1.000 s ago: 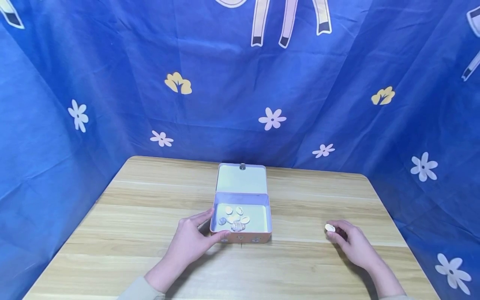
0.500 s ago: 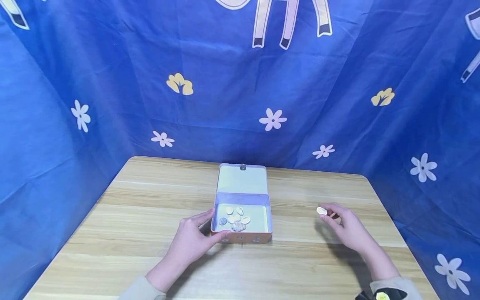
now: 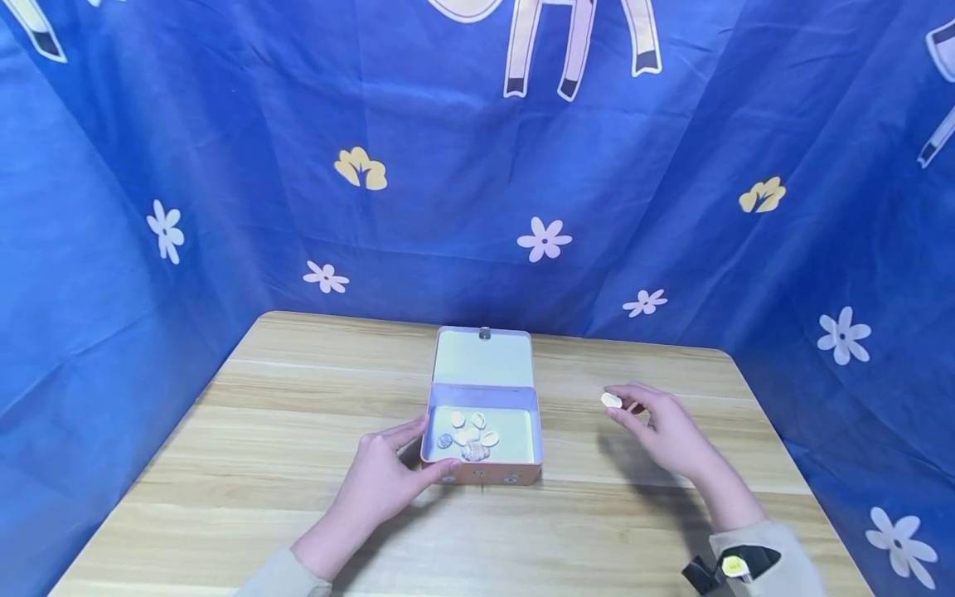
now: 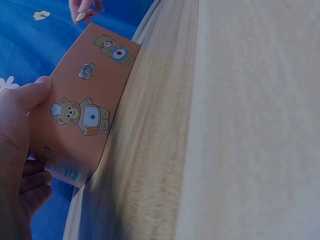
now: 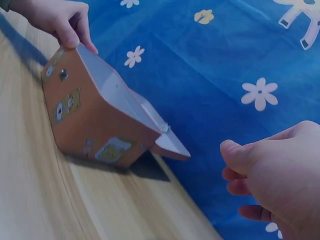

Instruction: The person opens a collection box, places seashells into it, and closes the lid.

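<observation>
An orange tin box (image 3: 515, 474) with a pale inside stands on the table, its lid (image 3: 483, 358) swung back. Bear pictures decorate the outside, such as a bear in a chef's hat (image 4: 82, 116) in the left wrist view. My left hand (image 3: 384, 473) grips the front left corner, thumb on the front wall and fingers along the side. Inside lie several small white shells, a dark round one (image 3: 444, 441) and a larger spiral shell (image 3: 475, 451). Right of the box, my right hand (image 3: 664, 427) pinches a small white shell (image 3: 611, 400) above the table.
The light wooden table (image 3: 261, 414) has rounded back corners. Blue fabric (image 3: 448, 207) with white flowers and animal legs hangs behind it and along both sides. A black strap with a yellow spot (image 3: 734, 567) sits on my right sleeve.
My right hand has moved left and farther back, toward the box, carrying the small white shell. My left hand keeps its hold on the box corner.
</observation>
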